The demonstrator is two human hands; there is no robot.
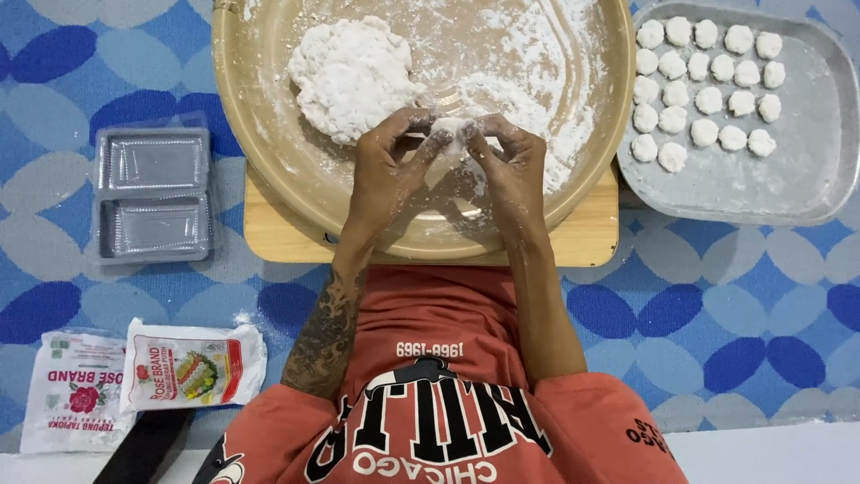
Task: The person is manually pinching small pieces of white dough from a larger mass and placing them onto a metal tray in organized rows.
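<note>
Left of the tan basin [269,134] lies a clear plastic tray [153,194]. Over the basin's near side, the left hand [387,170] and right hand [509,166] pinch a small dough piece [451,136] between floured fingertips, just beside the dough mound [351,76]. Right of the basin, a metal tray [806,179] holds rows of dough balls [708,99].

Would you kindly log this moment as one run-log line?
left hand + right hand: pinching small dough piece | over tan bowl | dough mass in bowl | tray: dough balls

By my left knee lie two flat white flour packets [148,375] with red and green print; above them sits a clear plastic tray pack [153,194].
</note>
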